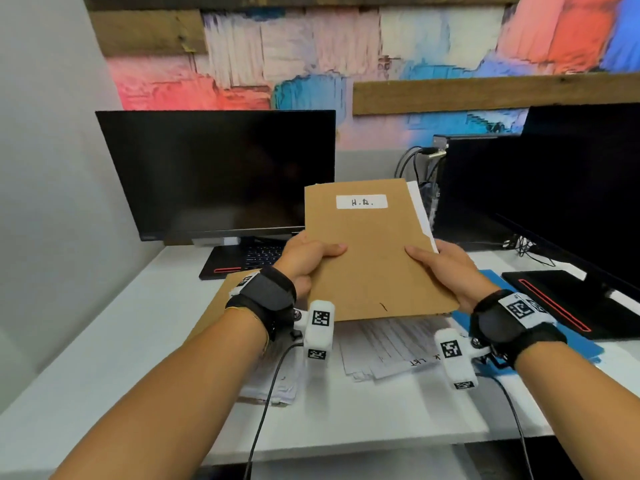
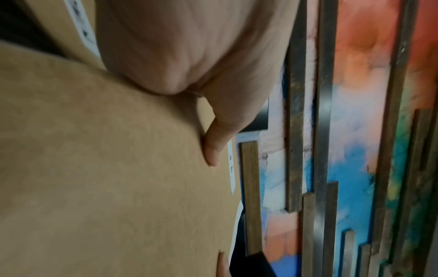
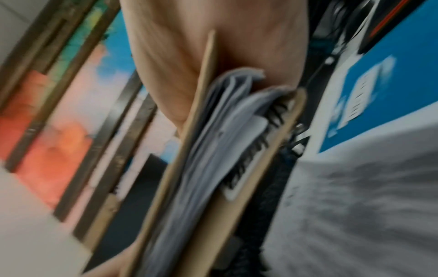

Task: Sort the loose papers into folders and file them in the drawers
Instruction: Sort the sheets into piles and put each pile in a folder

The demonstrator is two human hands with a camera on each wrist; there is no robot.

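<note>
You hold a brown folder [image 1: 374,258] of matt, slightly fibrous card, with a white paper label [image 1: 361,201] stuck flat on its cover. White paper sheets [image 3: 213,150] fill it, their edges thin and a little curled. Below it, loose papers [image 1: 384,348] lie on your desk [image 1: 104,358], which looks smooth, white and faintly satin. The blue folder [image 1: 585,344] beside them looks smooth. The monitor [image 1: 218,174] has a dark screen with a soft sheen. On the wall, the wooden planks [image 1: 485,93] look rough and weathered.
</note>
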